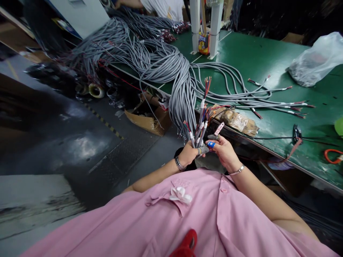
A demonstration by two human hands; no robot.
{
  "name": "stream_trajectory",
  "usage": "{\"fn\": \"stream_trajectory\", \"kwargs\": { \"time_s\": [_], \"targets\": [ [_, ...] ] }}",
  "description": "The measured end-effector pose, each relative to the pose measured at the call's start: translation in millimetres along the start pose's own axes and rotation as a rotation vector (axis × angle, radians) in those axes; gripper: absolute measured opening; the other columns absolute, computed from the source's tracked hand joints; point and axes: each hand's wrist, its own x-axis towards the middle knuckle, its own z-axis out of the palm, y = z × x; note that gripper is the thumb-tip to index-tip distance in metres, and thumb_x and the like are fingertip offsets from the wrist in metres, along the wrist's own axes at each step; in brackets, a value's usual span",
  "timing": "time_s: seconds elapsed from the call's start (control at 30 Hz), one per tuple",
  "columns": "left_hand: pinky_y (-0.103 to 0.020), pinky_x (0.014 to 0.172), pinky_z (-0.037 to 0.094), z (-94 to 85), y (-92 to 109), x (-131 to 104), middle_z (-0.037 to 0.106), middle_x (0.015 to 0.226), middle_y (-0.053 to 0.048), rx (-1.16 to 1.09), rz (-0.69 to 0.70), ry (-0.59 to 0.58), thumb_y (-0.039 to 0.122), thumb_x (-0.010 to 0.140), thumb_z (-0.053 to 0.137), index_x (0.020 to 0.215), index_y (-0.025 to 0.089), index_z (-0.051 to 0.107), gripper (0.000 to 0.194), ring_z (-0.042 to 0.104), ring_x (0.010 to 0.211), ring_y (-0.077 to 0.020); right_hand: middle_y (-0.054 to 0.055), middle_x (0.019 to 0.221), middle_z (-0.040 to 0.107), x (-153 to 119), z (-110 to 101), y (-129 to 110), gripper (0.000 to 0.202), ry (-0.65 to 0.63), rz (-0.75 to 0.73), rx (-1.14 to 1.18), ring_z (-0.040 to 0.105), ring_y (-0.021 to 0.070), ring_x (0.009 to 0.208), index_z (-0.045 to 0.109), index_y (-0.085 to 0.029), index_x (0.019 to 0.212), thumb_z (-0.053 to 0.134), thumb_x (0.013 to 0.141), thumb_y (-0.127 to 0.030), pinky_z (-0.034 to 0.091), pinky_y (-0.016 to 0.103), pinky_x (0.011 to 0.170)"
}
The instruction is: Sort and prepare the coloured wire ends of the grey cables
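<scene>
Grey cable ends (199, 137) with white bands and bared coloured wires stand upright in my left hand (189, 154), its fingers wrapped round them. My right hand (223, 150) is close beside, on their right, with its thumb and fingers pinched near the bundle. Blue tape and a grey finger cover show on its fingers; what it pinches is too small to make out. A pink and white strip (219, 129) sticks up just above the right fingertips. The long grey cables (182, 89) hang over the table edge behind my hands.
More cables (268, 103) lie across the green table (273, 60). Near its front edge are a taped cardboard piece (235, 119) and orange-handled tool (332, 156). A plastic bag (318, 59) sits at the right. Below stands a cardboard box (146, 119). A person's arm (130, 3) shows behind.
</scene>
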Motion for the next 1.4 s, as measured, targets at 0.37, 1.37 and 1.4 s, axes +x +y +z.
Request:
{"fn": "stream_trajectory", "kwargs": {
  "time_s": [0.37,1.37,1.4],
  "targets": [
    [-0.023,0.046,0.034,6.2,-2.5,-9.1,0.062,0.054,-0.002,0.002,0.034,0.057,0.039,0.069,0.077,0.062,0.012,0.066,0.03,0.047,0.045,-0.0081,0.0,0.079,0.07,-0.5,3.5,6.4,0.037,0.077,0.05,0.001,0.062,0.0115,0.059,0.064,-0.019,0.094,0.081,0.062,-0.025,0.049,0.024,0.054],
    [-0.024,0.047,0.042,17.2,13.5,37.9,0.061,0.049,-0.003,-0.302,-0.101,-0.172,0.03,0.061,0.079,0.065,0.011,0.066,0.024,0.058,0.045,-0.0136,0.0,0.072,0.066,47.7,-20.3,3.0,0.045,0.092,-0.125,0.226,0.052,0.0096,0.053,0.065,-0.019,0.079,0.067,0.074,-0.064,0.042,0.023,0.048],
    [-0.024,0.047,0.042,17.4,12.9,38.6,0.062,0.049,-0.003,-0.304,-0.101,-0.162,0.03,0.06,0.08,0.065,0.011,0.066,0.024,0.058,0.044,-0.0136,0.001,0.074,0.068,48.9,-19.2,2.4,0.045,0.06,-0.074,0.289,0.054,0.0107,0.054,0.065,-0.019,0.08,0.069,0.073,-0.063,0.044,0.024,0.049]
  ]
}}
